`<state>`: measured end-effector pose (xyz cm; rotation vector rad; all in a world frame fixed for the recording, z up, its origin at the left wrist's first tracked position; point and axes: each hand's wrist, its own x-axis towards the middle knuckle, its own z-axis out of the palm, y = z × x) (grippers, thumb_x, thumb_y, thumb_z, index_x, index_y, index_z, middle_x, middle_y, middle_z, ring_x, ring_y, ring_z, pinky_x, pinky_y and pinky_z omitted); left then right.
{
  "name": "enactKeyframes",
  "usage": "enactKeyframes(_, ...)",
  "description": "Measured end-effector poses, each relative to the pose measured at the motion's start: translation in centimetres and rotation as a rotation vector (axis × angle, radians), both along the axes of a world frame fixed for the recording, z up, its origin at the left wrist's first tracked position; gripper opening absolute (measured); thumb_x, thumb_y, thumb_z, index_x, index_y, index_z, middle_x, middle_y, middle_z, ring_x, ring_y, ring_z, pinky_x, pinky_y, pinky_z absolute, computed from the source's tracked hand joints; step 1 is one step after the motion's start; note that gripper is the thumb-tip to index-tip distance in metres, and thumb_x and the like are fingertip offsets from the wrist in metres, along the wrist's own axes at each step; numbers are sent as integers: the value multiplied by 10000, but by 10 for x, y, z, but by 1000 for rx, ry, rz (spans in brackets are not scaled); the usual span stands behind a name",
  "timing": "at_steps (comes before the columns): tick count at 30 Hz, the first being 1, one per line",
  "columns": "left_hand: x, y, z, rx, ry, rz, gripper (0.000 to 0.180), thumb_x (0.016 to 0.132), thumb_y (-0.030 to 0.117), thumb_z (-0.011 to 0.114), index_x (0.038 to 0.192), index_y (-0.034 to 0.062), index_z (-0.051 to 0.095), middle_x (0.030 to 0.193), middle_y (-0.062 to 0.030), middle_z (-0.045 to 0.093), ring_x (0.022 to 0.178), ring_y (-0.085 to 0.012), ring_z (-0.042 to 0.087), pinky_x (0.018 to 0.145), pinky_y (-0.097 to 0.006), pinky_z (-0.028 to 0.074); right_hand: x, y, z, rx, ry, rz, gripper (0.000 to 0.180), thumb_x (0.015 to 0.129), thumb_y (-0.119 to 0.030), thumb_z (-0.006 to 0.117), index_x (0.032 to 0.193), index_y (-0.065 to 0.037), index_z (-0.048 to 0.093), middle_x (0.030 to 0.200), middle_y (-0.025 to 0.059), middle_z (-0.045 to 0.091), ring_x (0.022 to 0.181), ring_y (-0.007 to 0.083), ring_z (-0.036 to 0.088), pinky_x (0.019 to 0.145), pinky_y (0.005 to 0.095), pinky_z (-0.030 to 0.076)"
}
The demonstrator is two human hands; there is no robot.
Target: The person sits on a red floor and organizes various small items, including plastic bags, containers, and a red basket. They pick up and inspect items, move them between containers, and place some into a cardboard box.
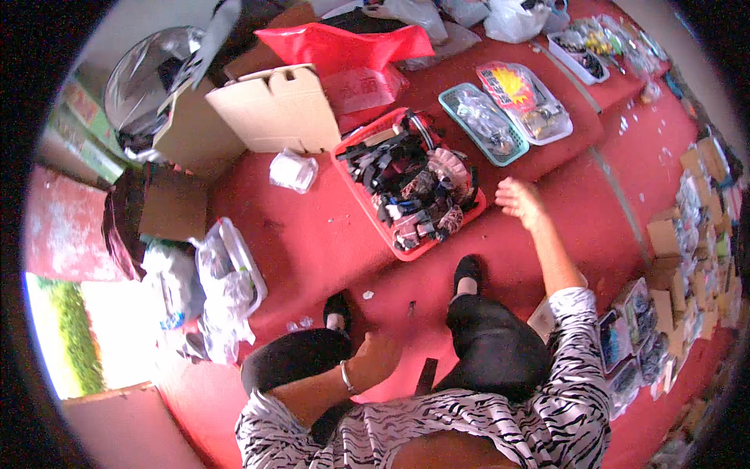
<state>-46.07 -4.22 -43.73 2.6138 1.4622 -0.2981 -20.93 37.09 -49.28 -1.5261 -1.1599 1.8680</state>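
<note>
My right hand (pixel 522 205) reaches forward past the right edge of a red plastic basket (pixel 361 202), fingers stretched out and holding nothing. Heaped in that basket are small dark, pink and patterned fabric pieces (pixel 418 184), possibly hair accessories. Close to my body, my left hand (pixel 376 358) hovers between my knees with a bracelet at the wrist. Its fingers look bent, but they blur together, and whatever they may hold is hidden. A short black strip (pixel 426 377) lies to the right of it, apart from the hand.
Beyond the basket sit a teal basket (pixel 447 95) and a white tray (pixel 564 125) of bagged goods. An opened cardboard box (pixel 273 109) and a red bag (pixel 344 48) stand at the back left. Plastic bags (pixel 223 297) lie left; boxed packets (pixel 625 336) crowd the right.
</note>
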Motion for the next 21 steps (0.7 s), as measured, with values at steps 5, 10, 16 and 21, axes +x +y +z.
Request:
enactKeyframes(5,11,-2,8,-184,51,11,193,732,219,553,818,91,670,785,-112,616,776,-267,582,619,-466,422,-53,-44,5,-105,-20,-14,524,818,-414,592,1210,-93,459,1175,181,527,994,379,539,841,517,446)
enactKeyframes(10,15,12,11,-372,159,-76,282,808,275,533,982,118,691,994,-119,657,972,-297,603,784,-589,419,-66,2,-72,-347,-29,-234,327,845,-294,529,1103,-96,498,1064,183,548,870,368,561,787,539,467)
enactKeyframes(16,7,10,19,-320,101,78,334,847,275,492,1092,114,651,1118,-119,622,1031,-308,582,844,-611,388,-76,-18,-100,-335,-68,-321,259,834,-342,498,965,-129,561,890,89,598,846,340,564,753,504,442)
enactKeyframes(21,6,13,40,-342,70,44,335,843,248,493,1098,92,645,1115,-115,626,1029,-317,589,834,-626,391,-79,-61,-129,-369,271,-397,277,841,-403,479,901,-148,570,841,65,593,804,301,545,712,489,443)
